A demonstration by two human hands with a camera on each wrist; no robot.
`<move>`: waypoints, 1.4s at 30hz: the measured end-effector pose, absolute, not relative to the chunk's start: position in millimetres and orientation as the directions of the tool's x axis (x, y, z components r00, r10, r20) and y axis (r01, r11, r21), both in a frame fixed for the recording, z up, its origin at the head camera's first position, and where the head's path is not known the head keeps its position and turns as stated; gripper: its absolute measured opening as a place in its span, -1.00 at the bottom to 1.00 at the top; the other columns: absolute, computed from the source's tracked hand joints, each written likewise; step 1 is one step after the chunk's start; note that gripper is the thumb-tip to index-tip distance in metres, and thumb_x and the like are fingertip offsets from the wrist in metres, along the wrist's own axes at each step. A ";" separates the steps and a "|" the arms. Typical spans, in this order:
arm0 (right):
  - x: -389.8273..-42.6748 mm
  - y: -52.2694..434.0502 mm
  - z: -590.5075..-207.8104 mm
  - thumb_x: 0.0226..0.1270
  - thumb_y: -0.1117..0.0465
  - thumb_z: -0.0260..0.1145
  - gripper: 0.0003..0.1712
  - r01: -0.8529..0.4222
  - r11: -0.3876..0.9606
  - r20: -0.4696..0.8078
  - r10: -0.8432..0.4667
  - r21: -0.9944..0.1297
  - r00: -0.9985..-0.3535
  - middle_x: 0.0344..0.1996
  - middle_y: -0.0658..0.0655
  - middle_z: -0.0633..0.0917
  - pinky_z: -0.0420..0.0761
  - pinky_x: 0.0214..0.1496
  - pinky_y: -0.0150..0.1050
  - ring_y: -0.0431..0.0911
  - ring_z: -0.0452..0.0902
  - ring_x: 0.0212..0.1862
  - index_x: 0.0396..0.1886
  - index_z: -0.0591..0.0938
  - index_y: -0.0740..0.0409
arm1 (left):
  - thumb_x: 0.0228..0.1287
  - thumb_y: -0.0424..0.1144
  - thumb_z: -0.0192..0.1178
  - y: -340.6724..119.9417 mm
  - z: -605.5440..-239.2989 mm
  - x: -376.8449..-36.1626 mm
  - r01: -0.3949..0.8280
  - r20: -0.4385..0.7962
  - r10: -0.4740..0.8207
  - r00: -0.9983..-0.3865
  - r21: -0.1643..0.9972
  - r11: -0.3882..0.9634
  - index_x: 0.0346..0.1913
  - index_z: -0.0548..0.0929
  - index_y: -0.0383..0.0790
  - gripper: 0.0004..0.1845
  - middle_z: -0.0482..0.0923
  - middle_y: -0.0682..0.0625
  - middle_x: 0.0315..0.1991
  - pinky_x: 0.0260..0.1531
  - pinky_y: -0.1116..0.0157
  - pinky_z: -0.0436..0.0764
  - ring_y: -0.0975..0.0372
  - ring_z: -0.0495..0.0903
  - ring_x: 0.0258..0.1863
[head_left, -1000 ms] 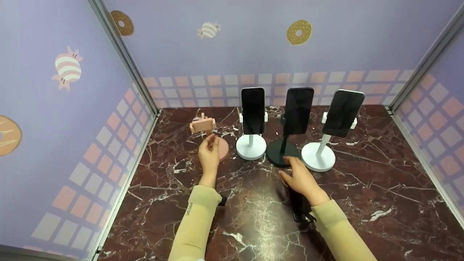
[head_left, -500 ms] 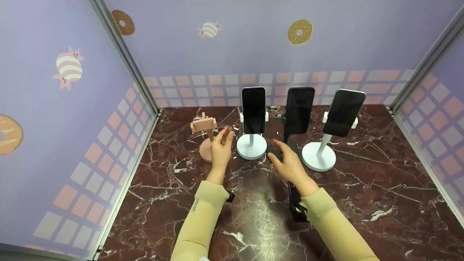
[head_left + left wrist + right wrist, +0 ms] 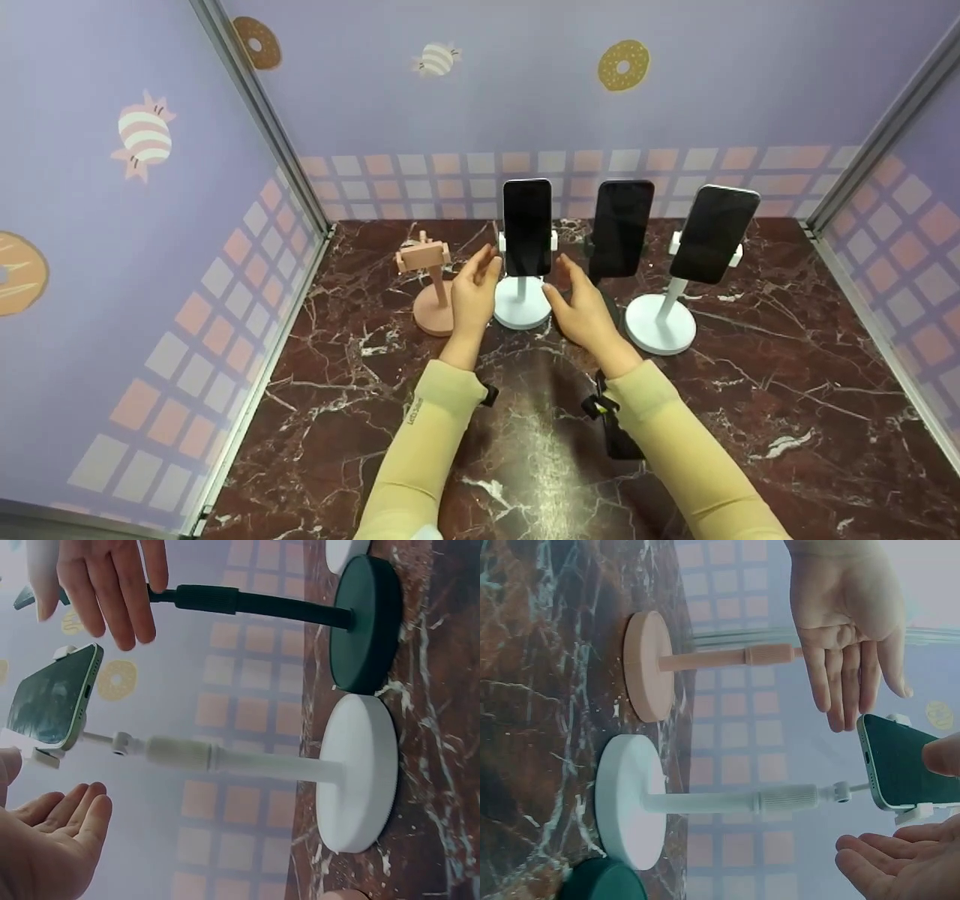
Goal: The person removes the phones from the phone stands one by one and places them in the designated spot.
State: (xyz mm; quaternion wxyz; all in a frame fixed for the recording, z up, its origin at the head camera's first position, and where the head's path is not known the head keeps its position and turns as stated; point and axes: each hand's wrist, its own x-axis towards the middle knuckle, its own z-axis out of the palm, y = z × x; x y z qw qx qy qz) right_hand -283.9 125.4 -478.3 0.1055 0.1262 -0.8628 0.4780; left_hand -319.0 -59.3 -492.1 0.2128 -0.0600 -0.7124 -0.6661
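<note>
A black-screened phone (image 3: 527,225) stands upright in the clamp of a white phone stand (image 3: 523,307). My left hand (image 3: 474,296) is just left of this stand, between it and a pink phone stand (image 3: 433,309) whose holder has no phone in it. Opposite, my right hand (image 3: 585,309) is at the stand's right, covering much of the dark stand's base. Both wrist views show my left hand (image 3: 56,840) and right hand (image 3: 911,859) on either side of the phone (image 3: 907,757), palms facing in, fingers extended and apart from it.
A dark green stand (image 3: 367,622) carries another phone (image 3: 621,225). Farther right, a second white stand (image 3: 660,324) holds a tilted phone (image 3: 714,234). A dark flat slab (image 3: 622,441) lies beneath my right wrist on the marbled table (image 3: 787,390). Patterned panels (image 3: 525,105) enclose the sides and back.
My left hand has moved right from the pink stand to the first white stand. My right hand has moved left and forward from the dark stand's base to the white stand's other side.
</note>
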 end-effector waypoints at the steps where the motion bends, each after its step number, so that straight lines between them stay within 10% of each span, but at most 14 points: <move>1: -286.0 124.6 -476.7 0.60 0.12 0.19 -0.27 -0.309 0.510 0.292 -0.115 -0.803 -0.949 0.46 0.40 0.42 0.37 0.51 0.18 0.26 0.37 0.46 0.57 0.20 0.39 | 0.49 -0.36 0.21 -58.2 -490.6 -319.9 0.371 0.384 -0.194 -0.903 0.923 0.101 0.30 0.53 -0.55 -0.57 0.62 -0.39 0.22 0.22 0.24 0.66 -0.15 0.65 0.21; 9: -301.5 119.4 -462.6 0.65 0.13 0.10 -0.26 -0.255 0.469 0.237 -0.099 -0.845 -0.966 0.47 0.45 0.38 0.35 0.54 0.15 0.28 0.34 0.49 0.60 0.10 0.39 | 0.51 -0.34 0.19 -52.6 -480.4 -326.5 0.374 0.386 -0.164 -0.908 0.922 0.099 0.32 0.51 -0.56 -0.55 0.60 -0.42 0.23 0.10 0.26 0.72 -0.13 0.67 0.19; 18: -317.2 110.8 -459.4 0.69 0.21 -0.01 -0.35 -0.258 0.387 0.257 -0.056 -0.885 -0.965 0.51 0.48 0.30 0.40 0.54 0.07 0.26 0.31 0.52 0.59 0.11 0.42 | 0.50 -0.30 0.22 -51.1 -472.8 -332.7 0.336 0.353 -0.190 -0.916 0.935 0.115 0.26 0.60 -0.49 -0.60 0.72 -0.33 -0.13 -0.43 0.54 0.50 0.41 0.49 -0.46; 30: -332.3 107.0 -456.3 0.69 0.28 -0.08 -0.51 -0.280 0.326 0.300 0.011 -0.903 -0.954 0.41 0.43 0.48 0.40 0.51 0.07 0.24 0.42 0.43 0.47 0.36 0.40 | 0.49 -0.36 0.21 -51.7 -471.2 -339.8 0.322 0.335 -0.192 -0.922 0.942 0.098 0.22 0.60 -0.56 -0.62 0.68 -0.41 0.11 -0.05 0.40 0.72 -0.03 0.73 0.03; 42: -332.3 105.0 -456.8 0.67 0.32 -0.03 -0.59 -0.265 0.304 0.294 0.052 -0.915 -0.954 0.23 0.43 0.62 0.51 0.36 0.07 0.23 0.56 0.25 0.35 0.45 0.42 | 0.49 -0.37 0.22 -50.8 -471.1 -340.3 0.311 0.319 -0.195 -0.927 0.948 0.074 0.21 0.61 -0.57 -0.63 0.67 -0.40 0.13 0.12 0.24 0.72 -0.07 0.70 0.12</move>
